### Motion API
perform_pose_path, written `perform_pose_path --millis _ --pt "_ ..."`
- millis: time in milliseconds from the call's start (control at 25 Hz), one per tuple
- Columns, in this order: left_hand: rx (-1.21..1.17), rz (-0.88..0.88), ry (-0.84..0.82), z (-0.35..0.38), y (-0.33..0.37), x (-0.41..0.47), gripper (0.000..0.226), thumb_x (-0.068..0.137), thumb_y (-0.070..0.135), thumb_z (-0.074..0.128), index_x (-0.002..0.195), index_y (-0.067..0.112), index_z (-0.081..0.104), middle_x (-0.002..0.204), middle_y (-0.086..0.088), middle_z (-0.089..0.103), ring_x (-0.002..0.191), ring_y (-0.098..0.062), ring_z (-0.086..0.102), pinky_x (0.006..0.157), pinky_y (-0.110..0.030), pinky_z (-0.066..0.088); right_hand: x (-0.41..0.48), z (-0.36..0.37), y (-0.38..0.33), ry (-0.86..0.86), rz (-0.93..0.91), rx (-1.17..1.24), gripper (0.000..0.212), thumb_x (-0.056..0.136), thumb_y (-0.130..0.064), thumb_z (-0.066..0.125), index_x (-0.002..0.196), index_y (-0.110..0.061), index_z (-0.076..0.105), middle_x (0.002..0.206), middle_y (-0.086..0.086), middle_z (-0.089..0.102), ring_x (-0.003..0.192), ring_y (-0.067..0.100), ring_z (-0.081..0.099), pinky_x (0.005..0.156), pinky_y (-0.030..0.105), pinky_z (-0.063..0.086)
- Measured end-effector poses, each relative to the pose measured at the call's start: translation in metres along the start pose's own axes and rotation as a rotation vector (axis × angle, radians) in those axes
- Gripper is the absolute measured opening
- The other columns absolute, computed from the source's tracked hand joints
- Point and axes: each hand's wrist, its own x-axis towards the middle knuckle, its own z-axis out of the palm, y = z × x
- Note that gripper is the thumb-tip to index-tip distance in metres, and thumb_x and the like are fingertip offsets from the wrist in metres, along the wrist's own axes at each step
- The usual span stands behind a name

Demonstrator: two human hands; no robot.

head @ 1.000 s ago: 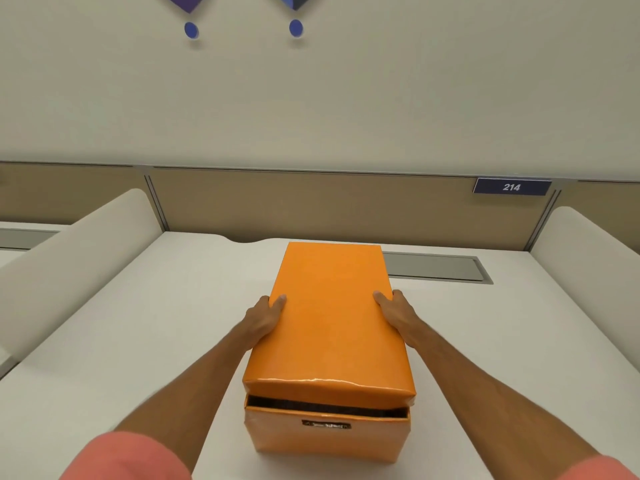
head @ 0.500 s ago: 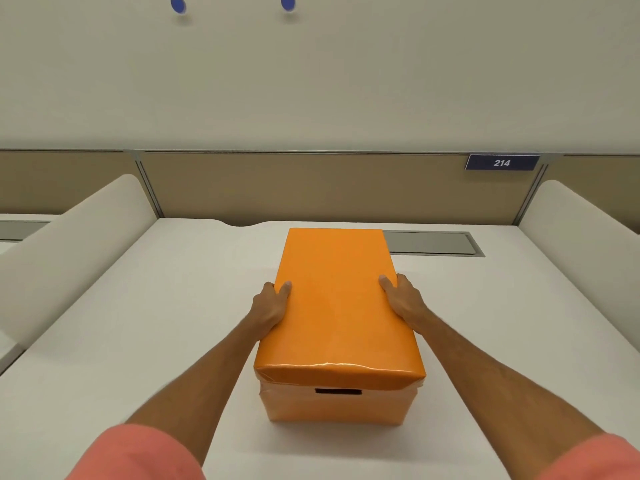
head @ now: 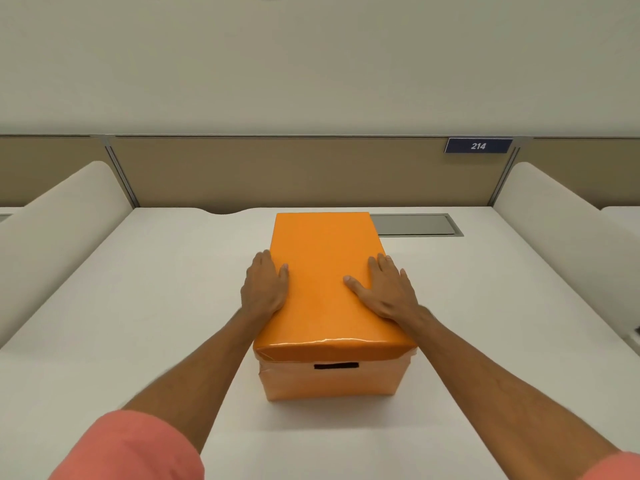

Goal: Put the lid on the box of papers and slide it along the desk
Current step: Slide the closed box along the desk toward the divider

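Pressing: both hands flat and open on the lid [head: 325, 271], nothing clasped.

Grip, left hand [head: 264, 289]: palm on the lid's left long edge, fingers spread and partly draped over the side. A second ago it gripped that edge from the side.

Grip, right hand [head: 386, 289]: palm down on the lid's top near its right edge, thumb reaching inward. It too has moved up from a side hold to a flat press.

Lid: orange, glossy, directly beneath both palms. Its near end, propped open with a dark gap a second ago, now sits level and closed over the box.

Box [head: 329, 379]: orange, under the lid and nearer the person than the hands; dark handle slot on the near face. Papers not visible.

Worktop [head: 156, 306]: white, bare around the box. Beyond the hands, a grey recessed panel [head: 417, 225] lies just past the box's far right corner.

Status, as judged: lidding looks complete; the slide along the worktop remains. Flat palms suit a push, though pressure on the lid alone could shift it off the box.
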Motion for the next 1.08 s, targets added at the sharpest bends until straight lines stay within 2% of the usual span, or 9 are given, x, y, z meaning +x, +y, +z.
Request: perform_pose_path --millis 80,160,280,680,760,840,920,1000,1080 --pt "0.172 0.118 -0.064 0.001 0.001 -0.001 0.073 0.094 0.056 0.036 0.15 0.012 0.018 0.161 -0.01 0.016 0.146 -0.031 0.021 0.115 -0.052 0.024 0.0 0.003 -0.001 -0.018 0.015 -0.003 0.095 0.085 -0.076 0.028 0.155 -0.016 0.006 0.165 0.007 0.001 0.152 0.023 -0.001 0.122 0.05 0.003" --pt "0.272 0.14 -0.141 0.008 -0.001 -0.008 0.08 0.092 0.063 0.028 0.152 0.013 0.008 0.163 -0.007 0.004 0.15 -0.027 0.006 0.12 -0.052 0.01 -0.001 0.007 -0.001 -0.003 0.015 -0.014 0.095 0.085 -0.075 0.028 0.155 -0.015 0.004 0.165 0.007 0.0 0.152 0.024 -0.002 0.122 0.05 0.005" --pt "0.258 0.127 -0.153 0.019 -0.008 -0.019 0.082 0.092 0.065 0.023 0.153 0.015 -0.001 0.163 -0.004 -0.005 0.15 -0.024 -0.004 0.121 -0.053 0.002 -0.005 0.017 0.002 0.029 0.006 -0.039 0.095 0.085 -0.076 0.027 0.155 -0.015 0.004 0.165 0.008 0.0 0.152 0.024 -0.001 0.122 0.05 0.008" --pt "0.213 0.142 -0.124 0.022 -0.011 -0.024 0.081 0.092 0.063 0.026 0.153 0.015 0.003 0.163 -0.004 -0.001 0.151 -0.024 -0.002 0.121 -0.054 0.006 -0.009 0.018 0.0 0.046 0.017 -0.036 0.095 0.084 -0.076 0.03 0.155 -0.017 0.006 0.165 0.005 0.003 0.152 0.023 0.002 0.121 0.049 0.016" --pt "0.253 0.182 -0.088 0.018 -0.008 -0.019 0.079 0.091 0.062 0.03 0.15 0.012 0.016 0.162 -0.008 0.012 0.149 -0.027 0.009 0.12 -0.054 0.008 -0.009 0.014 0.0 0.062 0.013 -0.043 0.092 0.084 -0.076 0.032 0.153 -0.017 0.015 0.163 0.006 0.012 0.15 0.025 0.012 0.121 0.05 0.02" --pt "0.29 0.254 -0.014 0.011 -0.007 -0.007 0.07 0.089 0.061 0.036 0.138 0.011 0.036 0.152 -0.012 0.033 0.142 -0.029 0.026 0.119 -0.055 0.014 -0.003 0.008 -0.001 0.14 -0.01 -0.051 0.081 0.084 -0.073 0.035 0.141 -0.016 0.034 0.152 0.009 0.034 0.14 0.027 0.033 0.115 0.051 0.03" --pt "0.266 0.289 0.022 0.005 -0.004 0.011 0.066 0.088 0.059 0.04 0.132 0.01 0.042 0.147 -0.013 0.04 0.139 -0.029 0.032 0.118 -0.054 0.018 0.01 0.002 -0.002 0.204 -0.015 -0.04 0.074 0.085 -0.071 0.037 0.131 -0.015 0.043 0.14 0.009 0.046 0.129 0.027 0.043 0.109 0.049 0.037" --pt "0.254 0.281 -0.023 0.004 0.0 0.034 0.075 0.088 0.061 0.039 0.142 0.008 0.033 0.155 -0.013 0.028 0.145 -0.028 0.023 0.12 -0.053 0.013 0.031 -0.002 -0.005 0.172 -0.002 -0.022 0.078 0.086 -0.07 0.037 0.139 -0.013 0.038 0.147 0.011 0.04 0.136 0.028 0.037 0.113 0.048 0.033" --pt "0.268 0.255 -0.084 0.007 0.006 0.059 0.086 0.087 0.067 0.035 0.15 0.01 0.018 0.162 -0.01 0.013 0.149 -0.026 0.01 0.12 -0.051 0.006 0.058 -0.005 -0.009 0.11 -0.01 -0.018 0.086 0.086 -0.071 0.035 0.149 -0.013 0.026 0.159 0.01 0.023 0.147 0.028 0.021 0.119 0.05 0.023"
